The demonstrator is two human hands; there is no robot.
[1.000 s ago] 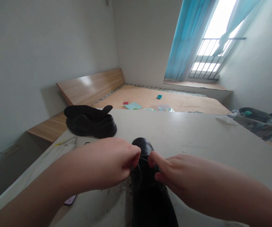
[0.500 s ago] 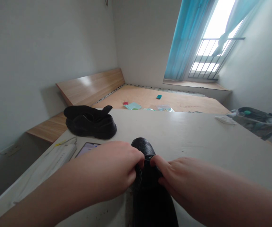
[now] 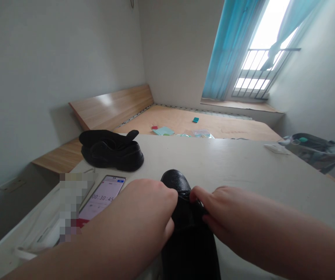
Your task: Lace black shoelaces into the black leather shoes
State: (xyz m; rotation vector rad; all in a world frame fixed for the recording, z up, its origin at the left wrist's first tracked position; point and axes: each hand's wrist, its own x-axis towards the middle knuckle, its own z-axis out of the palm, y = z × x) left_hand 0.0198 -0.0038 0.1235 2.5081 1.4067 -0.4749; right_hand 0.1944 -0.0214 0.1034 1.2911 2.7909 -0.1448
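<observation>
Left hand (image 3: 152, 210) has shifted, baring more of the phone (image 3: 103, 196), though its forearm blocks the lower end; it curls against the black shoe (image 3: 189, 245) on the surface (image 3: 231, 167), grip hidden. Right hand (image 3: 220, 206) pinches the shoe's edge. 1 other shoe (image 3: 113, 155) sits farther left; a grey bag (image 3: 319, 149), far right, holds something green (image 3: 303, 139).

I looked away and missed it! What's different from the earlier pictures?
The left hand moved slightly right, and more of the phone shows now. The right hand shifted slightly right too, still pinching the edge of the near shoe. The other shoe stayed put.
</observation>
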